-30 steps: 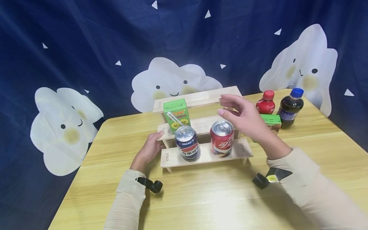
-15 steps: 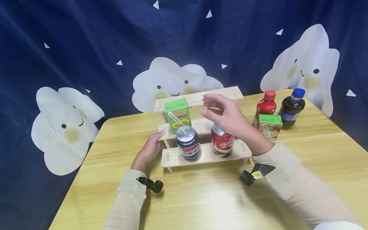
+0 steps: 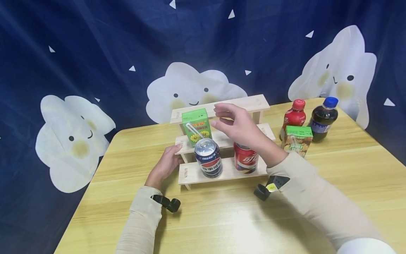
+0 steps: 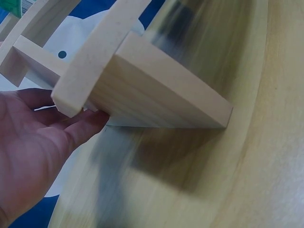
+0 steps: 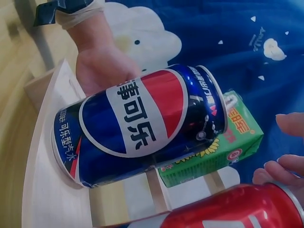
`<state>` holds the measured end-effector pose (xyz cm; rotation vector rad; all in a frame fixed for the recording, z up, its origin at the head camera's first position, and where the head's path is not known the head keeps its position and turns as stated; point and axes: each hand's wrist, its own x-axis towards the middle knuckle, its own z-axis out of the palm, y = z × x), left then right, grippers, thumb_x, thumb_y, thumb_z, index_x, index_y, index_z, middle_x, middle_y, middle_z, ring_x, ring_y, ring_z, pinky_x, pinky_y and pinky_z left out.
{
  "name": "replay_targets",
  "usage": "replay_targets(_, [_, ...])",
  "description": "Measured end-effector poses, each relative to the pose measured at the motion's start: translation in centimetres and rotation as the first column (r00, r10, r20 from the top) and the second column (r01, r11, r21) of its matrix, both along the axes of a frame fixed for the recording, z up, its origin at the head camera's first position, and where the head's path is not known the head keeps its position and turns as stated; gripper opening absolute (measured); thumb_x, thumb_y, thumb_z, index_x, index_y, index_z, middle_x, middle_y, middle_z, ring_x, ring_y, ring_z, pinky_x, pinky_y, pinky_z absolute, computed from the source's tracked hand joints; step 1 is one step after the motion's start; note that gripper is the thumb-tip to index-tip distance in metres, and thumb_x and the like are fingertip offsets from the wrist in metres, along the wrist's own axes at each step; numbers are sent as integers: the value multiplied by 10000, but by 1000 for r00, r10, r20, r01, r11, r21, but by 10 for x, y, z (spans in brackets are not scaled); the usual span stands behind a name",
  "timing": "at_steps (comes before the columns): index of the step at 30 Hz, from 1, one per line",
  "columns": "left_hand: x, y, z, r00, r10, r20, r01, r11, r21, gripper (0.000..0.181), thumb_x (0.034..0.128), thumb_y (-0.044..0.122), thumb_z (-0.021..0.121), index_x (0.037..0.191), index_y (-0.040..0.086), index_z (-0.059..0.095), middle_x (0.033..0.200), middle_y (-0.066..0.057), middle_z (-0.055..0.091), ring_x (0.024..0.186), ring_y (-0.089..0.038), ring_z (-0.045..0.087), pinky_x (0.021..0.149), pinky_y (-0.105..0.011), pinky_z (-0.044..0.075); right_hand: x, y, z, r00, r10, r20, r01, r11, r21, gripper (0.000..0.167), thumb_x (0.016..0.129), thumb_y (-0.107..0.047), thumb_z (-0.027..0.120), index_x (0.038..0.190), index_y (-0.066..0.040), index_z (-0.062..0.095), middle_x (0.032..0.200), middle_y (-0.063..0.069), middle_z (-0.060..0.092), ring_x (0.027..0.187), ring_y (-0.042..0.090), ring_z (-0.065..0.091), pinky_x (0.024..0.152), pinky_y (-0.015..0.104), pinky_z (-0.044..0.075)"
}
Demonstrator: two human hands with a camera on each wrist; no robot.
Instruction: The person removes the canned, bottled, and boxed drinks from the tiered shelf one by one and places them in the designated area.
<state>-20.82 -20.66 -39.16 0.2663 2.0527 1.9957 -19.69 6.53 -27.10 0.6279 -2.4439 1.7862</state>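
One three-tier rack (image 3: 227, 168), pale wood, stands on the table (image 3: 203, 218). One left hand (image 3: 166, 164) grips the left end of the rack's middle shelf, its fingers reaching behind the board's end in the left wrist view. One right hand (image 3: 236, 123) hovers over the rack, fingers parted from the thumb and loosely bent, the grasp unfilled; its fingertips point toward the green carton (image 3: 200, 125), near it but apart.

Rack contents, three items: the green carton, upright on the middle shelf at its left, a white straw (image 3: 194, 130) slanting across its front; one blue can (image 3: 208, 158), upright on the lowest shelf before the carton; one red can (image 3: 246, 161), upright to its right on the same shelf, its top partly hidden by the right arm.

Table, right of the rack, three items: one red bottle (image 3: 294, 117); one dark bottle (image 3: 323, 118), blue-capped; one smaller-looking carton (image 3: 298, 141), green-topped, standing before them.

Backdrop: one navy curtain (image 3: 120, 31) with white clouds (image 3: 190, 83).
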Motion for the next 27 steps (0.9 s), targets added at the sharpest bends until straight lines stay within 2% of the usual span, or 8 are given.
replay_targets(9, [0, 2, 2, 1000, -7, 1, 7, 1000, 8, 530, 1000, 265, 292, 1366, -114, 349, 1241, -136, 553, 1043, -101, 579, 931, -362, 470, -9, -9, 0, 1000, 3, -3, -3, 996, 90, 576, 864, -191, 677, 1372, -46, 449, 1355, 131, 517, 1230, 256, 521, 1005, 338, 441])
replay_targets(17, [0, 1, 0, 1000, 0, 0, 0, 1000, -20, 530, 1002, 274, 281, 1373, -97, 357, 1328, -252, 467, 1081, -129, 567, 969, -394, 451, -15, -19, 2, 1000, 22, 0, -21, 992, 122, 608, 850, -186, 696, 1378, -34, 435, 1379, 125, 497, 1234, 255, 517, 1003, 323, 441])
replay_targets(27, [0, 0, 0, 1000, -1, 2, 1, 1000, -26, 533, 1003, 275, 270, 1385, -88, 343, 1349, -271, 437, 1114, -156, 549, 979, -402, 444, -20, -26, -2, 998, 60, -15, -57, 989, 139, 546, 849, -172, 703, 1335, -51, 486, 1262, 111, 596, 1193, 232, 555, 980, 329, 461])
